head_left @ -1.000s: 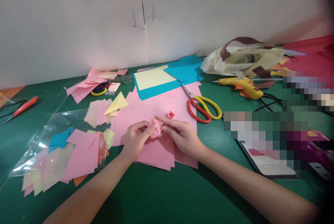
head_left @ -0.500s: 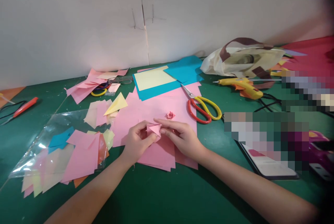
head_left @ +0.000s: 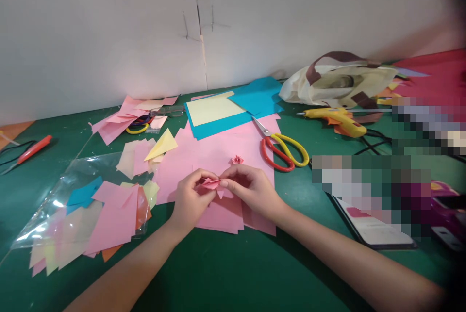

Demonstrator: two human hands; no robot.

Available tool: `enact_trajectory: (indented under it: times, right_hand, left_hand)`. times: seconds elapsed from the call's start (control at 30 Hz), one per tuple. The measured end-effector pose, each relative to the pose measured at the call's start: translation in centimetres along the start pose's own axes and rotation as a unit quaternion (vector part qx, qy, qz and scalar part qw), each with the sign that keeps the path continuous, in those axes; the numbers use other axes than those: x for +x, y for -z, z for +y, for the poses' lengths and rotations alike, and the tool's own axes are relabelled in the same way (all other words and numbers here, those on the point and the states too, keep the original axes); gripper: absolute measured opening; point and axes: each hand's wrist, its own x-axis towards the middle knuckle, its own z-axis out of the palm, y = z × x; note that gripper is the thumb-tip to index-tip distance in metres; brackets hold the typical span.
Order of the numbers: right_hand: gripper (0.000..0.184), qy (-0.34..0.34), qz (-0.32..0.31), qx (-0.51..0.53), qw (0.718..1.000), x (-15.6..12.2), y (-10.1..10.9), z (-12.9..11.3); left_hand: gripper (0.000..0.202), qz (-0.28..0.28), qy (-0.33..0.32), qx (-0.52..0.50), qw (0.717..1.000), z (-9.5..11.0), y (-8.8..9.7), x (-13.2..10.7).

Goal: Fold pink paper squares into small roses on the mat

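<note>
A small piece of folded pink paper (head_left: 211, 184) is pinched between my two hands above the pink sheets (head_left: 222, 217). My left hand (head_left: 191, 200) grips its left side, with some fingers hidden behind it. At its right edge, the thumb and fingertips of my right hand (head_left: 254, 188) close on the paper. Just beyond my right hand lies a small pink paper rose (head_left: 237, 159). Scissors (head_left: 278, 147) with one red and one yellow handle rest on the right part of the sheets, blades pointing away from me.
Left of the hands, a clear plastic bag (head_left: 47, 205) holds coloured paper scraps. Blue sheets (head_left: 264, 93) and a pale yellow sheet (head_left: 211, 108) lie behind. A yellow glue gun (head_left: 338, 120), a cream bag (head_left: 298, 89) and a phone (head_left: 386, 237) are at right.
The folded paper has been tilted, so its triangular face now shows nearly edge-on. My right hand's fingers have closed in on it and moved slightly left.
</note>
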Motion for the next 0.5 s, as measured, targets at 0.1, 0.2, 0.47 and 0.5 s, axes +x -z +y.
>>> enact_trajectory:
  times: [0.1, 0.2, 0.47, 0.5]
  right_hand:
    - [0.022, -0.019, 0.007, 0.028, 0.999, 0.11, 0.08, 0.24]
    - [0.022, -0.032, 0.009, 0.046, 0.998, 0.14, 0.11, 0.42]
    - [0.022, -0.039, 0.006, 0.044, 0.998, 0.05, -0.02, 0.37]
    - [0.023, -0.041, 0.005, 0.041, 0.998, 0.02, -0.02, 0.36]
  left_hand:
    - [0.006, 0.007, 0.019, 0.005, 1.0, 0.13, 0.04, 0.13]
    - [0.009, 0.008, 0.022, -0.018, 1.0, 0.14, 0.05, 0.21]
    - [0.007, -0.011, 0.032, -0.036, 0.999, 0.38, 0.07, 0.09]
    - [0.007, -0.012, 0.035, -0.033, 0.999, 0.44, 0.05, 0.06]
